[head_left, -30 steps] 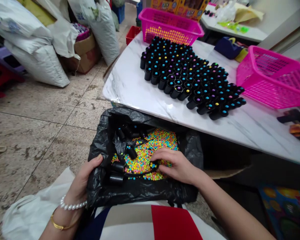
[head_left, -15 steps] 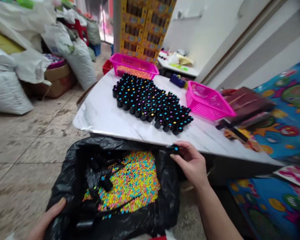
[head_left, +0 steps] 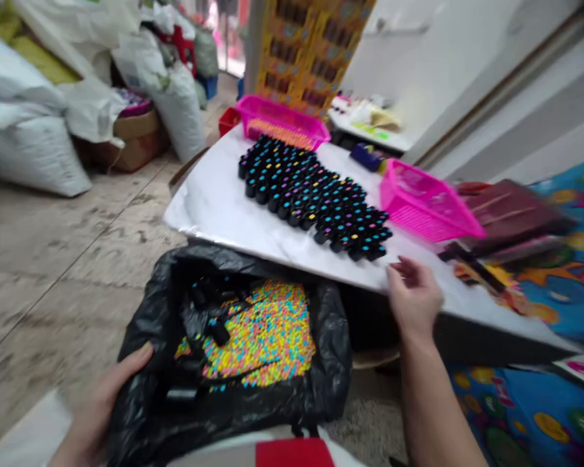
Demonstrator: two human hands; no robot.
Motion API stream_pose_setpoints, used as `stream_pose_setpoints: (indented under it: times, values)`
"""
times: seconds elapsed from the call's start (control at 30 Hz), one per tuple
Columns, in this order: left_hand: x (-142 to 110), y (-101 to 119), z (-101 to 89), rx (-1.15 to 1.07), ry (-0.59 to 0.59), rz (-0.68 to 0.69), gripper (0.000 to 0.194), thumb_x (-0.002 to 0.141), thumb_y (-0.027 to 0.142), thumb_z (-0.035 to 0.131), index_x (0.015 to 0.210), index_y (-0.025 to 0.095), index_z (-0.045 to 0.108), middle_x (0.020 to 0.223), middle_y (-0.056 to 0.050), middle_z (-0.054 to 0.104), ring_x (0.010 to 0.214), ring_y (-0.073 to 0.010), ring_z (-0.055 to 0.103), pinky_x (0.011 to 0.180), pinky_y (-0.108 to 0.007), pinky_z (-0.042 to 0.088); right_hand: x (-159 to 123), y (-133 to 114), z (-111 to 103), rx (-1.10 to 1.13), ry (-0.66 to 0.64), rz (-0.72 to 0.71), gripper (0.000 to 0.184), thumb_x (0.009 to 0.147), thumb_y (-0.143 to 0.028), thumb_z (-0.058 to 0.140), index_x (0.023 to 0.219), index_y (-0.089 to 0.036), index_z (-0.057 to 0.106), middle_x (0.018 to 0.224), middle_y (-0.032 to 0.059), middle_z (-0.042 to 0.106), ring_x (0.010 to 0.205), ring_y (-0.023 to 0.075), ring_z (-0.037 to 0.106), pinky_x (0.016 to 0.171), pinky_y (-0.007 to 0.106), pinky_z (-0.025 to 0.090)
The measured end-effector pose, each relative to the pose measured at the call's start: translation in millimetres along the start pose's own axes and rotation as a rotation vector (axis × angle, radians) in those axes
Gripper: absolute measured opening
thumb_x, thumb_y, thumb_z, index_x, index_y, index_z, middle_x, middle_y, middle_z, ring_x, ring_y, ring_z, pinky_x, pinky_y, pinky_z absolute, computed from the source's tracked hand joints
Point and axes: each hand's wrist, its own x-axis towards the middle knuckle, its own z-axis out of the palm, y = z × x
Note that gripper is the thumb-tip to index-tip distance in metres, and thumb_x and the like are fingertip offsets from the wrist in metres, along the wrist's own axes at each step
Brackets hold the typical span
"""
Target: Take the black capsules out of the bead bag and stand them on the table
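My left hand (head_left: 97,408) grips the left side of a box-shaped container lined with a black plastic bag (head_left: 328,383), thumb over the rim. Inside lie many small multicoloured beads (head_left: 267,337) and several black cylindrical caps (head_left: 219,332). My right hand (head_left: 416,295) is over the table's front edge, fingers loosely curled and thumb apart, slightly blurred; no cap shows in it. Just left of it, a dense group of black caps (head_left: 302,188) with coloured dots on top stands upright on the white table (head_left: 224,227).
Behind the caps is a pink basket (head_left: 282,120) with orange contents; another pink basket (head_left: 428,201) stands at the right. Beyond it lie a dark red flat item (head_left: 516,214) and blue printed packaging (head_left: 555,402). White sacks (head_left: 34,143) stand on the floor at left.
My right hand has moved from the container's rim up and right to the cap group; the black cap it held no longer shows in it. My left hand keeps its grip. The view has shifted.
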Motion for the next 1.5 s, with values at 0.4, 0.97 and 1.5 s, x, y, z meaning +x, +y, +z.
stream_pose_setpoints:
  times: [0.4, 0.97, 1.5]
  values:
    - [-2, -3, 11.2, 0.030, -0.174, 0.206, 0.042, 0.075, 0.030, 0.073, 0.114, 0.014, 0.068, 0.086, -0.009, 0.077, 0.078, -0.0272, 0.072, 0.068, -0.031, 0.057, -138, -130, 93, -0.056, -1.088, -0.987, 0.035, 0.090, -0.022, 0.051, 0.124, -0.021, 0.056, 0.107, 0.0118, 0.063, 0.089, 0.0212, 0.060, 0.071, 0.031, 0.051]
    - [11, -5, -6.7, -0.053, -0.276, 0.118, 0.043, 0.075, 0.031, 0.073, 0.115, 0.016, 0.066, 0.097, -0.010, 0.075, 0.082, -0.0268, 0.071, 0.068, -0.031, 0.055, -153, -114, 83, 0.067, -1.410, -0.806, 0.043, 0.094, -0.022, 0.047, 0.136, -0.030, 0.049, 0.122, 0.0114, 0.050, 0.106, 0.0218, 0.054, 0.089, 0.036, 0.051]
    - [7, -6, -5.3, -0.032, -0.135, 0.117, 0.038, 0.070, 0.032, 0.076, 0.103, 0.015, 0.070, 0.088, -0.007, 0.076, 0.079, -0.0273, 0.071, 0.065, -0.029, 0.056, -140, -108, 76, 0.317, -1.418, -0.708, 0.033, 0.089, -0.014, 0.054, 0.119, -0.024, 0.061, 0.106, 0.0067, 0.067, 0.099, 0.0211, 0.059, 0.087, 0.038, 0.051]
